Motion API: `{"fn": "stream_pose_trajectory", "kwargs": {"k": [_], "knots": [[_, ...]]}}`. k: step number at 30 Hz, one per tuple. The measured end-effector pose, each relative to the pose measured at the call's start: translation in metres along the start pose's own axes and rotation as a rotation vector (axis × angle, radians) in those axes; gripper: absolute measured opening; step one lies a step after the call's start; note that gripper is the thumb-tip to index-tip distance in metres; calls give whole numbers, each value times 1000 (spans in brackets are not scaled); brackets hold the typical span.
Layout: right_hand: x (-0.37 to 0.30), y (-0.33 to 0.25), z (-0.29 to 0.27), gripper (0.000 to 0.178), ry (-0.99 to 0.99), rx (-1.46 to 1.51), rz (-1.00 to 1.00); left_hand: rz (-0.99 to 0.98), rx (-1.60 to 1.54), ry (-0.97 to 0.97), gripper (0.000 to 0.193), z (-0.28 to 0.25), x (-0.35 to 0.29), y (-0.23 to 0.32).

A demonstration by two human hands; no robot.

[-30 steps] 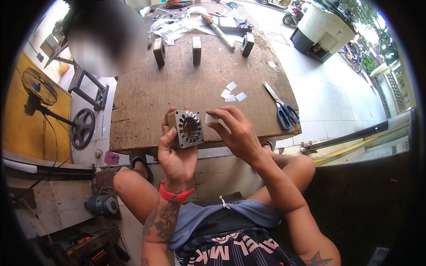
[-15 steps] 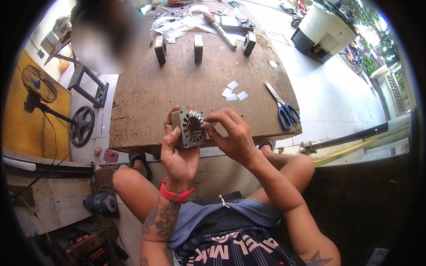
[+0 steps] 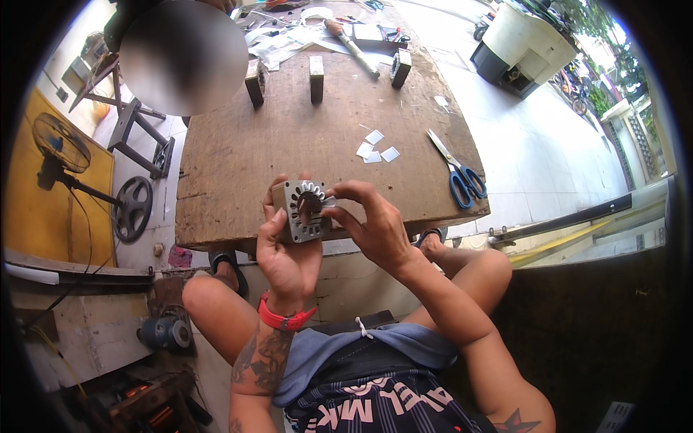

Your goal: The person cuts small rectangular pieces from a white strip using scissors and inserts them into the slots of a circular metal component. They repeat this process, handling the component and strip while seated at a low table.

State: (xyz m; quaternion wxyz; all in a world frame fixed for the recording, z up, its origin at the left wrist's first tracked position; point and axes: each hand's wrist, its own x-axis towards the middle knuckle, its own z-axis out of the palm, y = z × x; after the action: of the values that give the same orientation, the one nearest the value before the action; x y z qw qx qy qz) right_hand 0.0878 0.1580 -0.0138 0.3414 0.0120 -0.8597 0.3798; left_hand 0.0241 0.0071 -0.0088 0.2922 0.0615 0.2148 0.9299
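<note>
My left hand (image 3: 283,258) is wrapped round a square metal motor stator core (image 3: 289,229), holding it up at the table's near edge with its slotted bore facing up and toward the right. White liners line several slots along the upper part of the bore; the lower slots look dark. At the bore's right side, my right hand (image 3: 379,225) pinches a small pale slip (image 3: 330,203) between thumb and forefinger, against the slots. How far the slip sits in a slot is hard to make out.
Several cut white slips (image 3: 373,136) lie mid-table, with blue-handled scissors (image 3: 460,177) to their right. Three more stator cores (image 3: 316,79) stand farther back, near a wooden-handled tool (image 3: 351,47) and white sheet scraps (image 3: 278,45). Another person (image 3: 177,58) is at the far left.
My right thumb and forefinger have shifted slightly at the bore's right side, and more of the pale slip shows between them. The left hand keeps its hold on the stator core.
</note>
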Motion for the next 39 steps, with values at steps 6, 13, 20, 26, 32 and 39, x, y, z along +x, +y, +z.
{"fn": "stream_pose_trajectory", "kwargs": {"k": [6,13,20,26,32,39], "knots": [[-12,-3,3,36,-138,-126,-88,-12,-115,87,48,-9,7,8],[17,41,-58,46,-68,-695,229,-66,-212,61,50,-8,9,11],[-19,2,-46,59,-331,-789,81,-79,-216,15,53,-11,12,13],[-20,-14,-37,19,-340,-590,2,-92,-210,31,48,-17,11,17],[-9,-12,-35,16,-131,-33,156,-63,-108,34,45,-15,8,12],[-3,-9,-35,29,-146,-73,-11,-34,-17,-31,39,-12,7,6]]}}
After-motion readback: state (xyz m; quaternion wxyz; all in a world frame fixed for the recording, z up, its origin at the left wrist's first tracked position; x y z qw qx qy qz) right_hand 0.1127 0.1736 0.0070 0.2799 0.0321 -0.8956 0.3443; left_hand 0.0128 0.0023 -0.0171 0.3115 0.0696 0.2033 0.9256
